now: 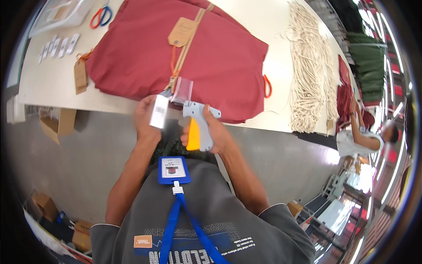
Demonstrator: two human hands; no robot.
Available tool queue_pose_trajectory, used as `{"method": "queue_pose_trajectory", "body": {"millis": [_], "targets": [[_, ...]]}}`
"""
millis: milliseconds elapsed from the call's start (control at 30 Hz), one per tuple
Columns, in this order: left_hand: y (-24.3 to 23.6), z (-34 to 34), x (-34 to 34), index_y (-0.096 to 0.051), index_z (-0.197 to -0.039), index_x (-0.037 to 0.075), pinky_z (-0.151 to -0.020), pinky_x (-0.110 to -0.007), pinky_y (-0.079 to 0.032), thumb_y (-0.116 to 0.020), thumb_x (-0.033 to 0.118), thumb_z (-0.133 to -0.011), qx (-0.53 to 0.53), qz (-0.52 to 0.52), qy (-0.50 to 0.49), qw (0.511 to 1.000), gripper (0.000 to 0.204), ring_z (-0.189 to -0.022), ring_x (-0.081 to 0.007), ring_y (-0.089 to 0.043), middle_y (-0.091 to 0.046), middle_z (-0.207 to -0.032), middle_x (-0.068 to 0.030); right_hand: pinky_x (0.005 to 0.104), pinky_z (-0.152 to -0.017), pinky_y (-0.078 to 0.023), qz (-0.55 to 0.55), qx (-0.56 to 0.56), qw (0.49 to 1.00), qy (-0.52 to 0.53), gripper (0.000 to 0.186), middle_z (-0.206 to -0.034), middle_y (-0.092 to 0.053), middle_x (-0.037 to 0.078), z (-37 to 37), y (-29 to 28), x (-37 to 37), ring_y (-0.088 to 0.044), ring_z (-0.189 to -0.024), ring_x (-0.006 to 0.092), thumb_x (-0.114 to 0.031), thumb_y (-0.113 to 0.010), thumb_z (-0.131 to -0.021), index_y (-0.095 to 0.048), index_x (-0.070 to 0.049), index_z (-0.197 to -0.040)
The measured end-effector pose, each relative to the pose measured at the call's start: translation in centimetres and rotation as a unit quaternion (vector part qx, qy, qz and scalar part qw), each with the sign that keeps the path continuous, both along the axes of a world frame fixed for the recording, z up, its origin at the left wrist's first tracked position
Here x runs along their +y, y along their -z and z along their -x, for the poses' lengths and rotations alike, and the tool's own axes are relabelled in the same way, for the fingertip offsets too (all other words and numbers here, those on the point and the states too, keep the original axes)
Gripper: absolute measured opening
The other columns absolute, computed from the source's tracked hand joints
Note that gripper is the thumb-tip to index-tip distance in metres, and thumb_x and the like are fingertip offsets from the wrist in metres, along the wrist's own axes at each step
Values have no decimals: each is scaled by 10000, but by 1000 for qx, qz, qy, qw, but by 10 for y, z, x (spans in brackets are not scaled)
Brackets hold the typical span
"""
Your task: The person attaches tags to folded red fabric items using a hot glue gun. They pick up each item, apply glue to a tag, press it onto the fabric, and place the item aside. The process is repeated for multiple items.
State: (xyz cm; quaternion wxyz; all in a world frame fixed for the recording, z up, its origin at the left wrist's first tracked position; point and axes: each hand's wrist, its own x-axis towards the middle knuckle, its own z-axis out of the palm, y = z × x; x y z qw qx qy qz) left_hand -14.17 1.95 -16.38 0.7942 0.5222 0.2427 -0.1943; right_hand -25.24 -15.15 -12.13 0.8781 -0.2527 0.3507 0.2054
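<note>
My left hand is closed on a white label with a printed block on it, at the table's near edge. In my right hand is a grey tagging gun with a yellow trigger, my fingers wrapped round its handle. The gun's nose is close to a small clear plastic bag, which lies against a maroon fabric piece. A tan zipper strip runs across the maroon fabric. On it rests a brown card tag with an orange cord.
Scissors, white labels and a clear bin sit at the table's left, near a second brown tag. Cream cords lie to the right. Another person handles maroon fabric at far right. A cardboard box stands below the table edge.
</note>
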Motion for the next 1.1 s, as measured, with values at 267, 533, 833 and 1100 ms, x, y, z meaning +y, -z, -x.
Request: {"method": "queue_pose_trajectory", "body": {"millis": [267, 533, 833, 1100], "targets": [[-2, 0, 3, -639, -1119, -26, -749, -294, -546, -674, 135, -1003, 26, 15, 61, 998, 201, -827, -144, -666, -695, -963, -72, 540, -740, -581, 55, -64, 963, 255, 848, -912, -690, 164, 110, -29, -99, -707, -794, 363, -805, -450, -921, -587, -19, -1209], [-16, 16, -16, -387, -1316, 18, -794, -279, -546, -826, 112, -869, -59, -118, 184, 974, 633, -924, -169, -679, -703, -1042, -114, 511, -801, -560, 233, -81, 859, 449, 438, -1082, -669, 147, 144, 29, -274, -641, -1015, 324, -342, -531, -923, -571, -70, -1264], [-26, 20, -37, -322, -1369, -39, -843, -340, -560, -922, 194, -747, -142, -331, 222, 906, 896, -962, -213, -671, -658, -1045, -159, 530, -984, -517, 335, 87, 785, 514, 439, -1357, -623, 109, 122, 125, -386, -632, -1186, 341, -222, -547, -995, -524, -81, -1410], [-32, 12, -35, -259, -1470, -33, -857, -326, -538, -759, 75, -881, -108, -318, 230, 913, 781, -878, -211, -703, -713, -998, -156, 511, -1055, -478, 322, 164, 798, 483, 431, -1401, -597, 126, 112, 135, -380, -595, -1232, 306, -263, -518, -1054, -506, -55, -1431]]}}
